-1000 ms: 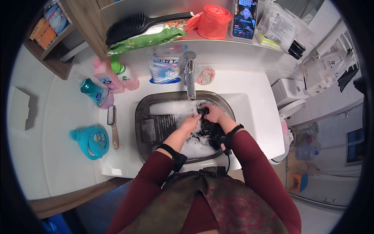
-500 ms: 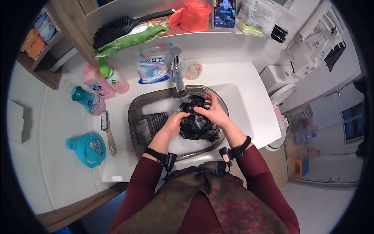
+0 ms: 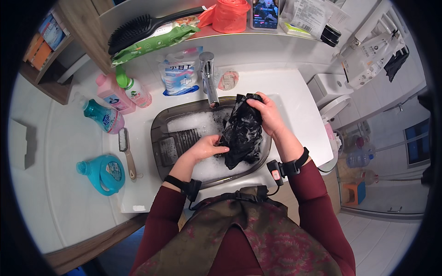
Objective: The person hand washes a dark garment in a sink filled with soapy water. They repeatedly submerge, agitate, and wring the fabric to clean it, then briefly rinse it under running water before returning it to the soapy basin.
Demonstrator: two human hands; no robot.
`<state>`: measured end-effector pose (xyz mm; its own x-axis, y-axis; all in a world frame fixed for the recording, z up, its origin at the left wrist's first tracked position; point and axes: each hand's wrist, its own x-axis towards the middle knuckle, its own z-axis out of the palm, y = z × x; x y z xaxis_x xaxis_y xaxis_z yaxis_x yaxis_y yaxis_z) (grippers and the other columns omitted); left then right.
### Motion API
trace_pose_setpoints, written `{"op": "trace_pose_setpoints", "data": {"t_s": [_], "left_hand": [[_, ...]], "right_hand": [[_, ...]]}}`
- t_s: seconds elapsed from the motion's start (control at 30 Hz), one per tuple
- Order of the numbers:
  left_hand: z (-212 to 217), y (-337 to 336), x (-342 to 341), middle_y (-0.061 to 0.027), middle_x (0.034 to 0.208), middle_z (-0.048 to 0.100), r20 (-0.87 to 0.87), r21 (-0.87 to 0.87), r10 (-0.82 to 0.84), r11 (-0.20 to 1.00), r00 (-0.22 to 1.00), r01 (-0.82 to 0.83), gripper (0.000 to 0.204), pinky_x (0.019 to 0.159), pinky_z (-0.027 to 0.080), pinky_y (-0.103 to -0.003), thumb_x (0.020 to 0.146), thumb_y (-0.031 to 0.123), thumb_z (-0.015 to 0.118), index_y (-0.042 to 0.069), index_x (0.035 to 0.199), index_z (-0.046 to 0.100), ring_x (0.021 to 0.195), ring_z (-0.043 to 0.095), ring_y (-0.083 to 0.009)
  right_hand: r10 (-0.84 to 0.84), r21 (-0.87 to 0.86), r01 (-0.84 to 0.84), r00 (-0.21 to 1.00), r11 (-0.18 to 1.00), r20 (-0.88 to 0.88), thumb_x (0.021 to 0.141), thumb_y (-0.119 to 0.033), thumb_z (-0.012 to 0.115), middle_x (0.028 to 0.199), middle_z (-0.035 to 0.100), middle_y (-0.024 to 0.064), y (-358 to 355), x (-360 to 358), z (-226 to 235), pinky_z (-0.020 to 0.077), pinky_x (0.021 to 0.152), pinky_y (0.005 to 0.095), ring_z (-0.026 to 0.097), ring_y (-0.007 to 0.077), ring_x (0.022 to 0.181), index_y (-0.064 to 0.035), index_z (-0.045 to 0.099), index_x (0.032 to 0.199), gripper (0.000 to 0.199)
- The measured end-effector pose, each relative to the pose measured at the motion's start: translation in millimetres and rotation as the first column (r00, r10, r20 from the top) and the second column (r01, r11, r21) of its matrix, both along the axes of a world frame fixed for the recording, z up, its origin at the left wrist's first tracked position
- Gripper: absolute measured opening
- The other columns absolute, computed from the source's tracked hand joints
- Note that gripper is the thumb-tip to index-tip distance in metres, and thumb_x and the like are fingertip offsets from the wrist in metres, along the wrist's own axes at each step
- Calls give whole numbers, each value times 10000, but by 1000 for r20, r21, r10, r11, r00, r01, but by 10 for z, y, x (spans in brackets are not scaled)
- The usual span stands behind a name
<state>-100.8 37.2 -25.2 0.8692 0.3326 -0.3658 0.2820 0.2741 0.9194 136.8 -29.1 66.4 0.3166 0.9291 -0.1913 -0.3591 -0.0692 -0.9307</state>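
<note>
A wet black garment (image 3: 241,133), flecked with suds, hangs above a dark wash basin (image 3: 159,133) full of soapy water. My right hand (image 3: 267,112) grips the garment's upper end and lifts it. My left hand (image 3: 207,148) presses against the garment's lower left side, fingers curled on the cloth. A ribbed washboard (image 3: 179,142) lies in the basin to the left of my left hand. The chrome tap (image 3: 208,78) stands just behind the basin.
Left of the basin lie a scrub brush (image 3: 125,149), a teal detergent jug (image 3: 103,172), a teal bottle (image 3: 99,115) and pink bottles (image 3: 113,94). A refill pouch (image 3: 177,71) stands by the tap. The shelf behind holds a hairbrush (image 3: 138,27), a red bag (image 3: 230,14) and a phone (image 3: 266,7).
Both hands have raised the black garment out of the suds, and it now hangs stretched lengthwise. My right hand moved up to its top end; my left hand slid to its lower side.
</note>
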Motion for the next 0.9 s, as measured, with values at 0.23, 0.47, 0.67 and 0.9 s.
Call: {"op": "trace_pose_setpoints", "data": {"t_s": [0.23, 0.47, 0.67, 0.9], "left_hand": [[5, 59, -266, -48, 1066, 708, 91, -175, 481, 870, 872, -461, 313, 864, 523, -312, 935, 200, 683, -5, 1169, 659, 952, 663, -160], [202, 414, -320, -122, 1173, 705, 319, -615, 762, 619, 564, -489, 323, 1025, 497, -405, 951, 193, 604, 15, 1218, 643, 1121, 662, -251], [-162, 44, 300, -103, 1201, 680, -14, -860, 803, 294, 595, -416, 472, 1049, 462, -398, 976, 470, 565, 47, 1153, 675, 1131, 624, -252], [-133, -225, 429, -51, 1373, 569, -79, -659, 826, 377, 558, -651, 367, 1074, 408, -437, 1004, 279, 559, 119, 1334, 551, 1271, 522, -211]], "right_hand": [[-157, 33, 156, 987, 987, 38, 916, -114, 684, 876, 654, 21, 8, 99, 69, 532, 678, 265, 631, 106, 759, -57, 598, 998, 131], [-78, -33, 75, 990, 997, -115, 916, -116, 663, 992, 676, 54, 16, -128, -71, 563, 771, 283, 667, 143, 864, -80, 635, 1163, 252], [-61, 214, -141, 684, 967, 727, 830, -161, 711, 1089, 639, 159, -58, -1149, -339, 524, 897, 383, 643, 335, 1027, -94, 658, 1136, 318], [-173, 44, 226, 594, 973, 785, 912, -203, 654, 1084, 630, 214, 214, -998, -423, 498, 864, 477, 601, 433, 1014, -14, 614, 1067, 248]]}}
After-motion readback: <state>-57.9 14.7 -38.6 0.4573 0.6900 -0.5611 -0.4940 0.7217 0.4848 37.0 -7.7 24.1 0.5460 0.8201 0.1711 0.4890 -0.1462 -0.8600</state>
